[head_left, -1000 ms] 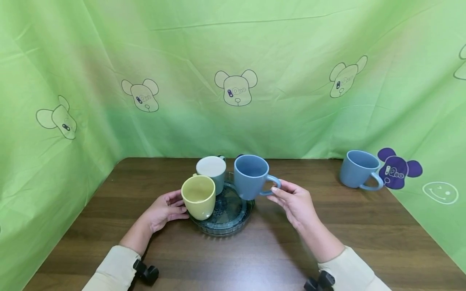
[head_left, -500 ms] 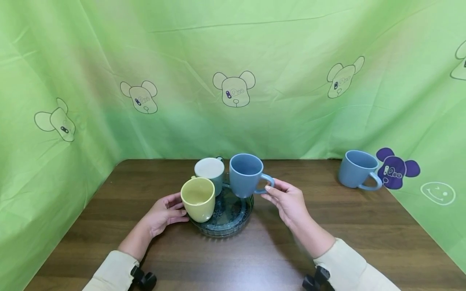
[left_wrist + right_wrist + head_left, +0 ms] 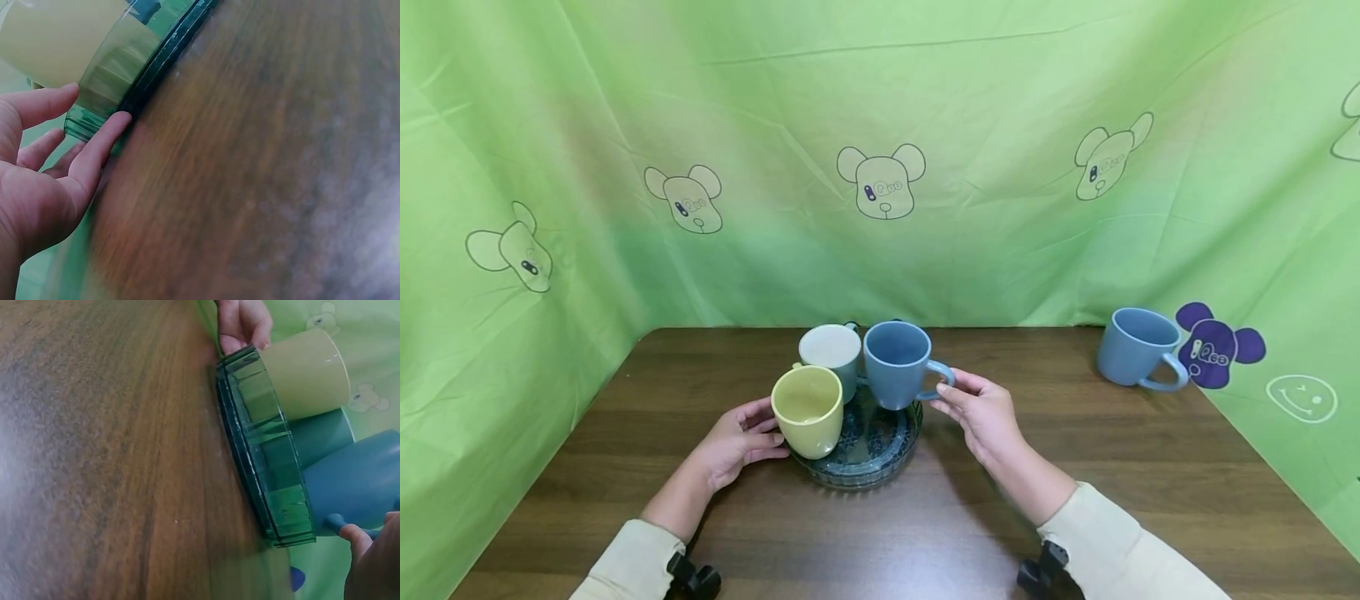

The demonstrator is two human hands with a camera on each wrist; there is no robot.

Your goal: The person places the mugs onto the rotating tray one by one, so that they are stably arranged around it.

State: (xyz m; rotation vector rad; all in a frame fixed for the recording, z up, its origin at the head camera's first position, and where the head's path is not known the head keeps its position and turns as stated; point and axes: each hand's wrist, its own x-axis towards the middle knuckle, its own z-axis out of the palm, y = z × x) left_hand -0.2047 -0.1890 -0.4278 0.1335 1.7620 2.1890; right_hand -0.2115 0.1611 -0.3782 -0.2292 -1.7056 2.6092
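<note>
My right hand (image 3: 982, 417) pinches the handle of a blue mug (image 3: 895, 367), which is over the right part of a round, see-through green-blue tray (image 3: 880, 454). Whether its base touches the tray floor I cannot tell. A yellow mug (image 3: 808, 417) stands in the tray's left front. Behind it is a teal mug (image 3: 838, 358) with a white top, partly hidden. My left hand (image 3: 737, 442) rests against the tray's left side beside the yellow mug. In the left wrist view its fingertips (image 3: 122, 120) touch the tray's wall, the fingers fairly straight.
Another blue mug (image 3: 1138, 346) stands at the back right of the brown wooden table (image 3: 1000, 542), handle turned right. A green cloth (image 3: 880, 267) with printed bear heads hangs behind and along the sides.
My right hand has carried the blue mug left, closer to the teal mug, and slightly lower at the end. My left hand, the tray and the other mugs stay about where they were.
</note>
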